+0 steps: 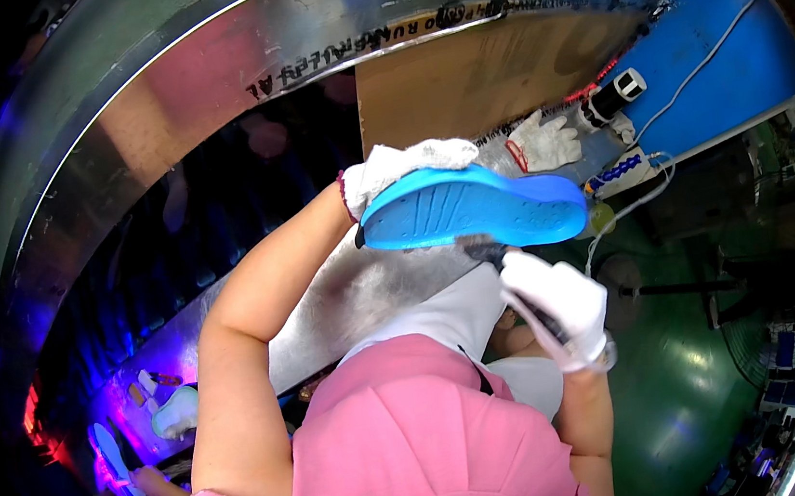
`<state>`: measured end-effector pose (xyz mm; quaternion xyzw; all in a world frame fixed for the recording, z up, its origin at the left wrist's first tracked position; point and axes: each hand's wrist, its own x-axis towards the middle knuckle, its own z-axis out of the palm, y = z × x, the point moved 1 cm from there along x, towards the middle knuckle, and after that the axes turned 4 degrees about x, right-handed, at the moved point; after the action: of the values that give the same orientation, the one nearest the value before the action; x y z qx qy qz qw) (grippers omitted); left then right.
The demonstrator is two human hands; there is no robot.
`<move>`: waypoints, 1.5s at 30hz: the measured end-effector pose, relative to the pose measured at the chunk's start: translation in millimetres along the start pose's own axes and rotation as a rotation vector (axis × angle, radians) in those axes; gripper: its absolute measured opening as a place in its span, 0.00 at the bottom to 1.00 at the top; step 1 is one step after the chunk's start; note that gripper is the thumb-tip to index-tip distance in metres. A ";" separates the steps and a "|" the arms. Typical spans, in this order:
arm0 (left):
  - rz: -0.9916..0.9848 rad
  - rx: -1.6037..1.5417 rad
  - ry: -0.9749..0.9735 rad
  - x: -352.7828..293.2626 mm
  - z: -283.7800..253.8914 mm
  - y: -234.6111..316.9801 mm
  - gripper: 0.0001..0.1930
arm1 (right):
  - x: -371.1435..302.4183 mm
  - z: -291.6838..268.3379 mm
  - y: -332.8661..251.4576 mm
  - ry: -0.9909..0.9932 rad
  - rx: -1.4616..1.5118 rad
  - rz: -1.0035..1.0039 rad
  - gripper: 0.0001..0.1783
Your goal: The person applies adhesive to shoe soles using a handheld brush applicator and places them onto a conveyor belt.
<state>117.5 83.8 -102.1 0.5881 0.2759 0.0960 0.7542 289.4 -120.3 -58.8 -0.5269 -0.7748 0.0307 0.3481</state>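
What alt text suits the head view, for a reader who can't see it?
A gloved left hand holds a blue sole along its far side, while the gloved right hand holds a dark tool, possibly a brush, at the near edge. A metal bench lies below; a loose glove and brown cardboard are beyond.

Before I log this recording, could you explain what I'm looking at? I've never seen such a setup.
There is no robot: a person works with two hands, both in white gloves. The single picture comes from a wide fisheye camera worn on the person's head and looking down, so straight edges bend. The left hand holds a blue shoe sole. The right hand grips a dark tool, perhaps a brush but blurred, at the sole's near edge. Beyond the sole, another white glove lies near a black-and-white cylinder.
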 end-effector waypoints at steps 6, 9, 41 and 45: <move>0.346 0.433 0.171 -32.0 5.7 -1.0 0.20 | -0.2 -2.0 7.7 0.158 0.069 -0.037 0.18; 0.486 0.325 0.166 -53.5 -5.4 -39.9 0.19 | -11.1 2.5 -8.0 0.083 0.287 -0.080 0.16; 0.238 1.909 1.023 -113.1 9.8 217.0 0.20 | -26.6 16.7 -12.2 0.389 0.755 0.382 0.13; 0.609 1.713 1.498 -216.0 -96.2 169.0 0.17 | -26.4 30.7 -5.7 0.371 0.694 0.361 0.12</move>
<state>-82.1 111.6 107.3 0.7413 0.4728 0.3769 -0.2913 272.7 -135.1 -93.1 -0.5025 -0.5381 0.2543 0.6271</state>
